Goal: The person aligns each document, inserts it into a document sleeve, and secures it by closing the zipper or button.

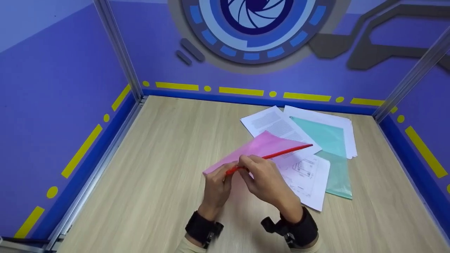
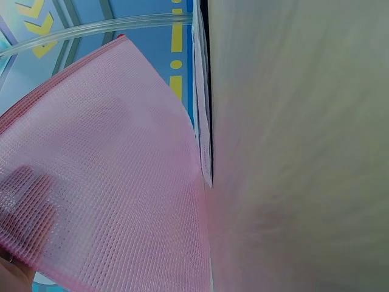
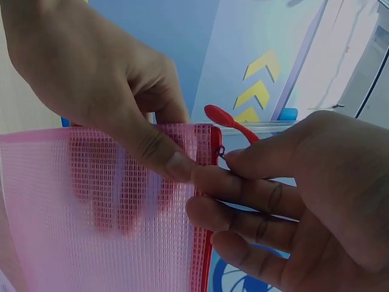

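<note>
A pink mesh zipper pouch (image 1: 260,146) with a red zipper edge (image 1: 288,151) is held up off the table by both hands. My left hand (image 1: 217,188) grips its corner at one end of the zipper. In the right wrist view the thumb (image 3: 176,164) lies on the near face, and the other fingers show through the mesh (image 3: 115,255). My right hand (image 1: 265,179) pinches the small zipper slider (image 3: 221,151), and a red pull tab (image 3: 219,115) sticks out above its thumb. The left wrist view shows the pouch's wide mesh side (image 2: 121,158).
Printed sheets (image 1: 277,121) lie beyond the pouch, and a sheet with line drawings (image 1: 313,182) lies to its right. A green translucent folder (image 1: 334,158) rests over more white paper (image 1: 348,130). Blue-purple panels (image 1: 70,105) wall the wooden table (image 1: 158,158).
</note>
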`<state>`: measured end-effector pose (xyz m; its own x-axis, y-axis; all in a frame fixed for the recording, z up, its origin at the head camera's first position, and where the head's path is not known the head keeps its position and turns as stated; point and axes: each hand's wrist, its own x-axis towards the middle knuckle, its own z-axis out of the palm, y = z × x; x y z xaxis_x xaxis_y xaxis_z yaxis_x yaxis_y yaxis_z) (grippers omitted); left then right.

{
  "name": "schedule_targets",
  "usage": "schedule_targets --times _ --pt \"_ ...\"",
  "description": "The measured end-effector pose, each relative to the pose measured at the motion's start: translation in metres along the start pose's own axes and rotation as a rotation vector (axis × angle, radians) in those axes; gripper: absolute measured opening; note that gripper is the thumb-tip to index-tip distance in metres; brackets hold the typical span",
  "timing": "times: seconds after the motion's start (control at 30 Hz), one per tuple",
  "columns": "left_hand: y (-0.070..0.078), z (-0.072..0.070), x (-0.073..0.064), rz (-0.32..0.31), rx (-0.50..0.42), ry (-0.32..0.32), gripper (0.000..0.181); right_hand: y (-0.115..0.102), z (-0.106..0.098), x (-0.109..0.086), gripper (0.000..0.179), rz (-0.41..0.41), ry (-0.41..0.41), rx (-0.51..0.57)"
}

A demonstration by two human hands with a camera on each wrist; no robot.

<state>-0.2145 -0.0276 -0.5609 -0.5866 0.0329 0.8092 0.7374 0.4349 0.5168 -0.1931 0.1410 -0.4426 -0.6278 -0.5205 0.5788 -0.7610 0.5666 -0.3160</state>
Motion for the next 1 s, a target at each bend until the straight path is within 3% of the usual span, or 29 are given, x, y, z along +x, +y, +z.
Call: schedule_targets --times 0.23,0.33,0.5,0.63,0.73,1.0 --pt "-0.0019 -0.0017 0.0032 0.041 -0.064 0.025 0.028 0.0024 0.0024 0.0019 0.025 0.011 0.066 0.038" --pt "-0.0003 -0.0034 0.0051 0.026 -0.107 0.022 0.033 0.0011 0.0029 0.0023 0.023 -0.001 0.104 0.041" --pt "0.0049 -0.0067 0.0077 0.038 -0.167 0.057 0.022 0.0008 0.0026 0.0036 0.023 -0.049 0.164 0.089" --pt "0.0064 -0.0074 0.0086 0.05 -0.186 0.074 0.026 0.0007 0.0006 0.0036 0.022 -0.091 0.166 0.105" --pt "0.005 -0.0063 0.0085 0.02 -0.201 0.046 0.029 0.0005 -0.0016 0.0034 0.021 -0.109 0.153 0.099" --pt "-0.0018 -0.0034 0.0052 -0.169 -0.258 -0.136 0.021 0.0015 -0.0043 0.0009 0.025 -0.114 0.158 0.098"
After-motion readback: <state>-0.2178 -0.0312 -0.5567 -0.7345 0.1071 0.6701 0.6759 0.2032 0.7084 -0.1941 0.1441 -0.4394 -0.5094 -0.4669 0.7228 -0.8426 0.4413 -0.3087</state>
